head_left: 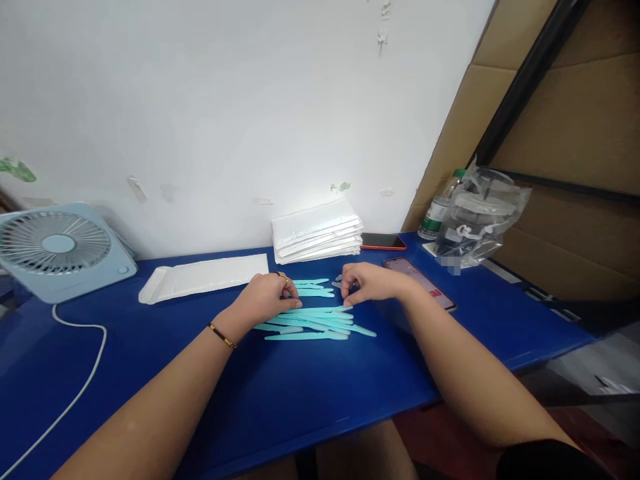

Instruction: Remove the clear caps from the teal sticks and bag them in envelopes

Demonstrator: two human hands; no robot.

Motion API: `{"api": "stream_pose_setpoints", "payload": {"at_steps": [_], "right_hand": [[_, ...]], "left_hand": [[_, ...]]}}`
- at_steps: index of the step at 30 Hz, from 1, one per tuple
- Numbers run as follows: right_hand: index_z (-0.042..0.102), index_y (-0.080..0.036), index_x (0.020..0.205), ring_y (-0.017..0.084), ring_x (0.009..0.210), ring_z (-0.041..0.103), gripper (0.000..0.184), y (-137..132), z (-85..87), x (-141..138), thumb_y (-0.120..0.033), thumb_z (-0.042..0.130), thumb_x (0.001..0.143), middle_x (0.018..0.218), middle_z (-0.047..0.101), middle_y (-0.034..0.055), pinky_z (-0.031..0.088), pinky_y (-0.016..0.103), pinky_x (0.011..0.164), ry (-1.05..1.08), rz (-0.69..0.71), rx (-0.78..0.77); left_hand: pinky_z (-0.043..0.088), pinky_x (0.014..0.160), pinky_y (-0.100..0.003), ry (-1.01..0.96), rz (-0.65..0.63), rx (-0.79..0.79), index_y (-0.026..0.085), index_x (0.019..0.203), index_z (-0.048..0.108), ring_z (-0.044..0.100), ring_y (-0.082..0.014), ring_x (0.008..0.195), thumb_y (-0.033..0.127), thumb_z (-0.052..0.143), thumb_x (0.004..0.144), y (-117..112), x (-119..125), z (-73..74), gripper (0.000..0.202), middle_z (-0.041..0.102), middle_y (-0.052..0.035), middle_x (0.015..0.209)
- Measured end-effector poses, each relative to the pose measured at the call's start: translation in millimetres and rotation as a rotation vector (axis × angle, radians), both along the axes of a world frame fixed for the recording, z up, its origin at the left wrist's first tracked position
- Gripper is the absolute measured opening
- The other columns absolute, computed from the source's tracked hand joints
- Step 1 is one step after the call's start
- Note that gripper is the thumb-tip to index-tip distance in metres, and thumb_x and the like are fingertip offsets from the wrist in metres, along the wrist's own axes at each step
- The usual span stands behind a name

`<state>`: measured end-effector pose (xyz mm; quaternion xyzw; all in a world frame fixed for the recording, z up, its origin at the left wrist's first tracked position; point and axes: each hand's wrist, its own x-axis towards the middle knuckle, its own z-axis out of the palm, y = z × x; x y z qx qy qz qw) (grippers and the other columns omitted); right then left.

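One white wall (225,133), blue table (310,380) against it; white pkts (317,230) stacked at back, prob. to leave room up front. L hand (270,293) & R hand (367,281) bend over opp. ends of teal sticks (310,322) on the table, prob. for control; fingers curled, pinching or not can't tell. L hand hides some stick ends; greyish bits (338,285) partly behind R hand
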<state>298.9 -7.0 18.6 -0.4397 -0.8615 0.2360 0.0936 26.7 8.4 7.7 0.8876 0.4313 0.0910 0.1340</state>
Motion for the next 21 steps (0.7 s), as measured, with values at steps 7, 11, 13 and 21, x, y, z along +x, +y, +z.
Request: {"api": "stream_pose_setpoints", "payload": {"at_steps": [7, 11, 13, 21], "right_hand": [[0.07, -0.016, 0.074, 0.013, 0.069, 0.051, 0.019, -1, -3.9, -11, -0.035, 0.066, 0.072, 0.08, 0.058, 0.0038, 0.037, 0.023, 0.059, -0.059, 0.068, -0.009], [0.068, -0.016, 0.074, 0.015, 0.076, 0.053, 0.016, 3, -1.4, 4, -0.032, 0.065, 0.072, 0.087, 0.058, 0.005, 0.038, 0.023, 0.065, -0.018, -0.113, 0.117], [0.069, -0.016, 0.077, 0.015, 0.076, 0.053, 0.017, 3, 2.1, 8, -0.033, 0.065, 0.073, 0.086, 0.058, 0.005, 0.039, 0.024, 0.066, 0.005, -0.186, 0.146], [0.072, -0.018, 0.074, 0.013, 0.07, 0.052, 0.022, -9, 1.1, -19, -0.038, 0.07, 0.066, 0.082, 0.058, 0.0035, 0.038, 0.022, 0.057, -0.061, 0.071, -0.044]], "left_hand": [[0.036, 0.057, -0.024, 0.037, -0.049, -0.072, 0.024, 0.069, 0.066, 0.056, -0.014, 0.065, 0.043, 0.055, 0.075, -3, 3, -2.7, 0.022, 0.064, 0.0021, 0.069], [0.037, 0.06, -0.025, 0.033, 0.036, -0.008, 0.024, 0.068, 0.066, 0.057, -0.0151, 0.068, 0.041, 0.055, 0.075, 5, -3, -2.5, 0.021, 0.064, 0.0014, 0.072], [0.038, 0.06, -0.026, 0.021, 0.091, 0.014, 0.024, 0.074, 0.066, 0.057, -0.0154, 0.068, 0.044, 0.057, 0.072, 7, -6, -1.8, 0.022, 0.064, 0.0008, 0.076], [0.037, 0.058, -0.024, 0.033, -0.07, -0.069, 0.026, 0.074, 0.069, 0.057, -0.0151, 0.07, 0.05, 0.06, 0.068, -4, 1, 0.0, 0.027, 0.062, 0.0008, 0.076]]}}
